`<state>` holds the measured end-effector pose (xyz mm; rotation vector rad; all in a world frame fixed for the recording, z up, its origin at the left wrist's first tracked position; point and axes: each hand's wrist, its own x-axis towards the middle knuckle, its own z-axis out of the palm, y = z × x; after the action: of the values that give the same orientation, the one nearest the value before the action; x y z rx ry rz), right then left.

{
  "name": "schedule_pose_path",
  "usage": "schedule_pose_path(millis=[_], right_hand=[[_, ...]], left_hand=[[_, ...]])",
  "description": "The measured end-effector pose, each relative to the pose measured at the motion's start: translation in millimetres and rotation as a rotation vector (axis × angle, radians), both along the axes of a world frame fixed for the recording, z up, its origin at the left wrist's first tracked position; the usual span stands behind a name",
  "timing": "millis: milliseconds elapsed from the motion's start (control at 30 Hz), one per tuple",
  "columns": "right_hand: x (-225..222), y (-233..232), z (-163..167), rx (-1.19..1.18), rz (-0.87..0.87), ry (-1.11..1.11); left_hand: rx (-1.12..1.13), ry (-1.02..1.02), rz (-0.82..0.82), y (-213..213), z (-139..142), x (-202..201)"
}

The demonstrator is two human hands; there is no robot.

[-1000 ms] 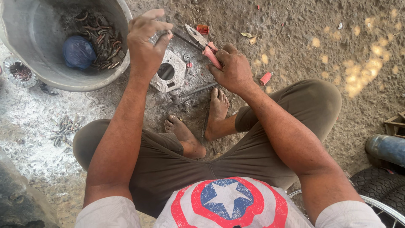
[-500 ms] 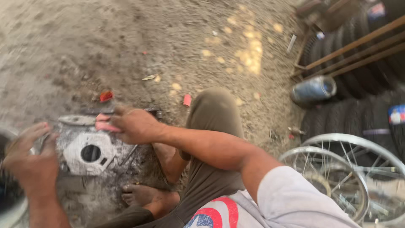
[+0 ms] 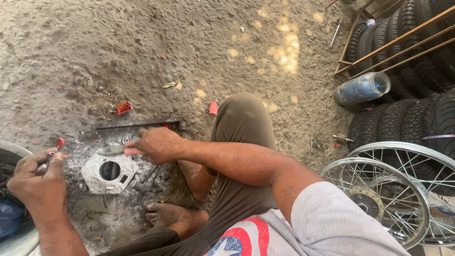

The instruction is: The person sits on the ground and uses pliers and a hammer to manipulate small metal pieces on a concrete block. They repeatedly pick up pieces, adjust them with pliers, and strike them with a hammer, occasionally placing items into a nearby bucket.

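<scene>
While right hand (image 3: 159, 144) grips pliers (image 3: 113, 150) — grey casing (image 3: 108, 171) just below grip.

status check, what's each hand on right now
Left hand pinching a small metal piece. Right hand gripping red-handled pliers above grey metal casing with round hole. Dark metal bar lying just beyond.

Left hand (image 3: 38, 178) seemingly fisted, right hand (image 3: 159, 144) closed, forearm outstretched

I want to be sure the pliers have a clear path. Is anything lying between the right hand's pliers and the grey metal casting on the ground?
Nothing visible does. The right hand holds the pliers right over the top edge of the grey casting. The left hand, gripping a small metal piece, stays off to the side.
</scene>
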<state>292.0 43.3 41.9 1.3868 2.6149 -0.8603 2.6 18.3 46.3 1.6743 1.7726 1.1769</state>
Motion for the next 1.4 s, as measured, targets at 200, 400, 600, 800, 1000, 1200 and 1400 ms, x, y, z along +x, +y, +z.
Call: schedule_pose_path(millis=[200,400,600,800,1000,1200,1400], right_hand=[[9.8,-11.9,-24.5,-0.066,0.190,-0.151],[12.5,-16.9,-42.3,0.014,0.202,-0.084],[9.7,-20.9,-39.3,0.026,0.235,-0.121],[3.2,-23.2,-36.1,-0.033,0.235,-0.206],[2.3,-24.5,-46.2,-0.110,0.248,-0.290],[3.3,-36.0,-95.7,0.006,0.294,-0.401],[3.1,-60.1,-126.0,-0.117,0.345,-0.462]], left_hand=[[0.010,0.009,-0.010,-0.7,-1.7,12.1],[0.068,0.129,-0.081,-3.3,-16.0,3.6],[-0.003,-0.078,-0.043,-11.6,-14.4,2.6],[0.040,0.101,-0.042,-14.2,-6.3,4.2],[-0.114,-0.546,-0.017,-8.6,-10.5,8.9],[-0.140,-0.655,-0.014,-3.0,-16.9,30.5],[-0.089,-0.691,-0.036,-3.6,-22.9,25.9]])
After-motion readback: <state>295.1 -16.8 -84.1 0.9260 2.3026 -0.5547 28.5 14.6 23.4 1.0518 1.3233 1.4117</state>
